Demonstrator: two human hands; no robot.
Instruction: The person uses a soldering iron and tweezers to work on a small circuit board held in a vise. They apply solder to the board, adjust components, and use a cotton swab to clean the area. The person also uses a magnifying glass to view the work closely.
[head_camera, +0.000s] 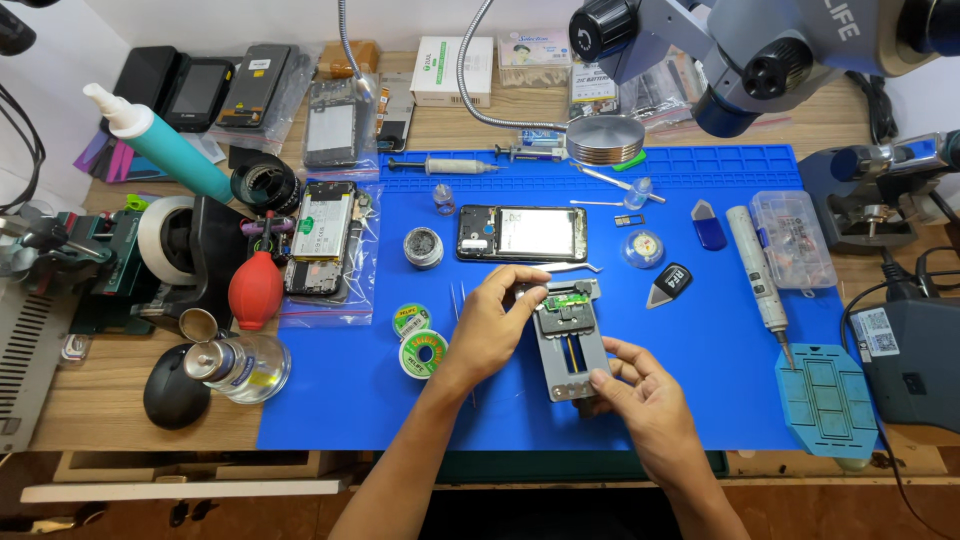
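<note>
- Nearest the viewer, at the near edge of the blue silicone work mat, the right hand curls round the near end of a grey metal circuit-board holder, thumb on top and fingers underneath, closed on it.
- Just left of it, the left hand reaches in with its fingers bent, fingertips pinching the far left corner of the holder beside the small green circuit board clamped at its far end; it grips the holder rather than a tool.
- As a judgement, the board looks already seated in the holder, and both hands seem to be adjusting or steadying it; no soldering tool is in either hand, so work on the board itself appears not yet begun.
- Left of the hands, two small spools of solder wire lie on the mat.
- Right of the hands, a white pen-shaped electric screwdriver lies lengthwise, with a teal ridged pad at the near right corner.
- Farther off, an opened black smartphone lies with its back off, silver tweezers just beside its near edge, and a small round tin to its left.
- Farthest, a grey stereo microscope head hangs over the right of the wooden bench.
</note>
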